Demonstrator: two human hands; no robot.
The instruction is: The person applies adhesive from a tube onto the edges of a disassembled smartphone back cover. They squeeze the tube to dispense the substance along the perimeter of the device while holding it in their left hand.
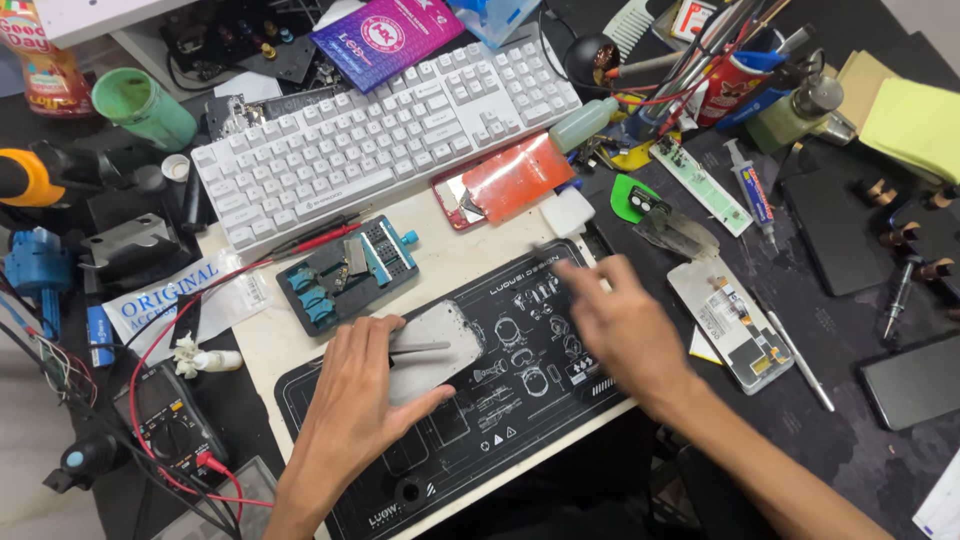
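We've got bright, even overhead light here, soft shadows under both hands, right hand (pixel 622 322) motion-blurred, some glare on the white keyboard (pixel 385 130).

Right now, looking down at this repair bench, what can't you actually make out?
- Right hand, head view: motion blur smears the fingers, so anything in them is unreadable.
- Grey phone panel: its left part lies under the left hand, which holds tweezers.
- Multimeter: dial setting too small to tell.
- Orange bottle: cut off by the top-left edge.
- Tool cup: contents tangled and cropped at the top.
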